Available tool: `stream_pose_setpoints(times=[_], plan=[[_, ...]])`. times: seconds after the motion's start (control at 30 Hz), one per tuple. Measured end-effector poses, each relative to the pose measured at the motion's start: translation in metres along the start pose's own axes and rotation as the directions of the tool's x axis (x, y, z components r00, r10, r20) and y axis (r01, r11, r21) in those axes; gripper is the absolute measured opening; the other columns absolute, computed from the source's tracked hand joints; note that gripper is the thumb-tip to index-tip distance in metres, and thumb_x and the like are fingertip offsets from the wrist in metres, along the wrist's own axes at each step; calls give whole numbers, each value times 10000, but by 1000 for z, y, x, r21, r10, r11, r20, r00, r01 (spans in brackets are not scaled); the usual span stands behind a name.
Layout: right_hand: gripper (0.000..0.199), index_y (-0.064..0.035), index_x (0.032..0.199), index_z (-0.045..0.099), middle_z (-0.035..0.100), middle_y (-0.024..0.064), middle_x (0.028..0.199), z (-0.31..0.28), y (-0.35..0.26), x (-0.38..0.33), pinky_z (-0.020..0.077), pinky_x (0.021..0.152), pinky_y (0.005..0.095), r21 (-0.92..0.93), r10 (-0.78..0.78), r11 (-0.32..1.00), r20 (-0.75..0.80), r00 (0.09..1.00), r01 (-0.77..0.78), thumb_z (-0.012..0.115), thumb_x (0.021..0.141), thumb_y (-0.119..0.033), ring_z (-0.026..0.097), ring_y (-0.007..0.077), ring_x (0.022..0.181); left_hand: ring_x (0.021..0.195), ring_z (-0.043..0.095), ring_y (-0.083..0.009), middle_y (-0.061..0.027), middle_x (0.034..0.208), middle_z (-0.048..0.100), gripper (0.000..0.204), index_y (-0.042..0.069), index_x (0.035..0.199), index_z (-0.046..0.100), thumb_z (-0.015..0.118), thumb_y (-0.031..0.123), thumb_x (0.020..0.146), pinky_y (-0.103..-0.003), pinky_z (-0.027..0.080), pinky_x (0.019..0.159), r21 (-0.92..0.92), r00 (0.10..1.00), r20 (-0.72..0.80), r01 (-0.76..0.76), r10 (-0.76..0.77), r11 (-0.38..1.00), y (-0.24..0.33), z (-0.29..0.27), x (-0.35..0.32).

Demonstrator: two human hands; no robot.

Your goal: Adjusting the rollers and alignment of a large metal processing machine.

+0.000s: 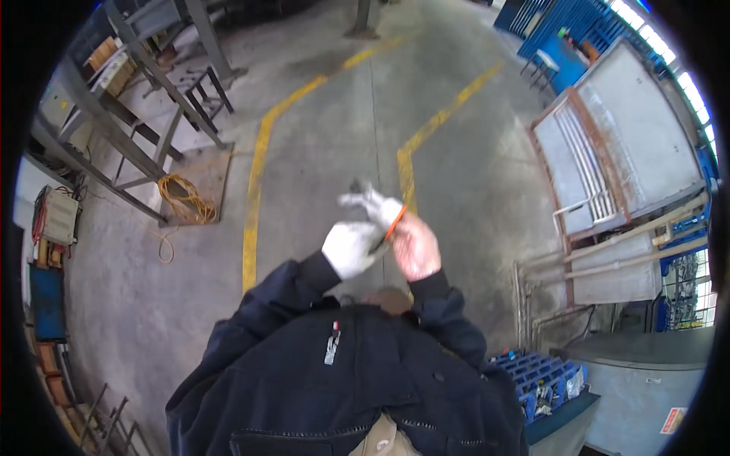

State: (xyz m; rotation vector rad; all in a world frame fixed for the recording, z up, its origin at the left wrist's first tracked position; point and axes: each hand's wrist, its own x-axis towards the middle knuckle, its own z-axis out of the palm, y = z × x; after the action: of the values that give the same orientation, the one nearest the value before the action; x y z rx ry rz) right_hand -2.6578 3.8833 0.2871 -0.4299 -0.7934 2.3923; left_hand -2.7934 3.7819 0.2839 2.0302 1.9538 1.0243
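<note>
My left hand (pixel 350 249) wears a white work glove and is held in front of my chest. Its fingers are closed at the cuff of a second white glove (pixel 386 208), which has an orange edge and dark fingertips. That glove is only partly over my right hand (pixel 417 249): the back of the hand and the wrist show bare below the orange cuff. The right fingers are hidden inside the glove, whose finger ends look blurred. Both forearms are in dark jacket sleeves.
Yellow lines (pixel 254 205) mark a walkway on the grey concrete floor. To the left stands a steel frame with a coiled orange cable (pixel 186 199) at its base. On the right are a large grey panel (pixel 646 129), pipes and a blue rack (pixel 544 380) of small parts.
</note>
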Motion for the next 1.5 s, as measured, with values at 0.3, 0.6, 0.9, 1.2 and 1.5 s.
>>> stream_pose_setpoints(times=[0.3,0.6,0.9,1.2,1.5], plan=[[413,32,1312,584,653,100,1244,-80,-58,259,430,1033,298,-682,60,732,70,996,4,428,931,-1,579,172,1172,656,632,-359,-140,703,624,125,83,838,663,701,201,829,-430,503,588,-77,982,-151,99,-109,992,-156,9,225],[335,56,1257,595,685,131,1198,-111,-161,547,506,980,339,-349,313,896,56,948,-275,574,1004,-163,639,209,1118,718,669,-361,-149,756,660,137,74,871,663,704,200,834,-443,530,647,-100,960,-53,268,-274,958,-281,17,436],[356,35,1288,583,673,104,1233,-218,-216,797,473,1019,345,-850,40,487,253,967,202,523,994,-158,622,197,1156,727,670,-371,-167,791,672,174,56,933,691,708,210,854,-414,540,669,-256,928,15,364,-373,895,-456,40,658],[474,-15,1431,509,588,100,1396,-181,-329,1044,419,1059,299,-626,477,707,76,876,-330,446,1065,-310,574,175,1219,653,663,-358,-160,731,666,210,87,854,692,677,297,858,-443,544,661,-149,980,181,108,-81,983,-603,31,885],[750,11,1543,247,371,185,1558,-217,-402,1268,307,1189,449,-205,463,882,216,860,-424,466,1035,-495,405,316,1403,679,672,-358,-172,750,674,243,60,871,694,686,303,869,-428,542,667,-271,979,201,75,-20,960,-733,52,1086]])
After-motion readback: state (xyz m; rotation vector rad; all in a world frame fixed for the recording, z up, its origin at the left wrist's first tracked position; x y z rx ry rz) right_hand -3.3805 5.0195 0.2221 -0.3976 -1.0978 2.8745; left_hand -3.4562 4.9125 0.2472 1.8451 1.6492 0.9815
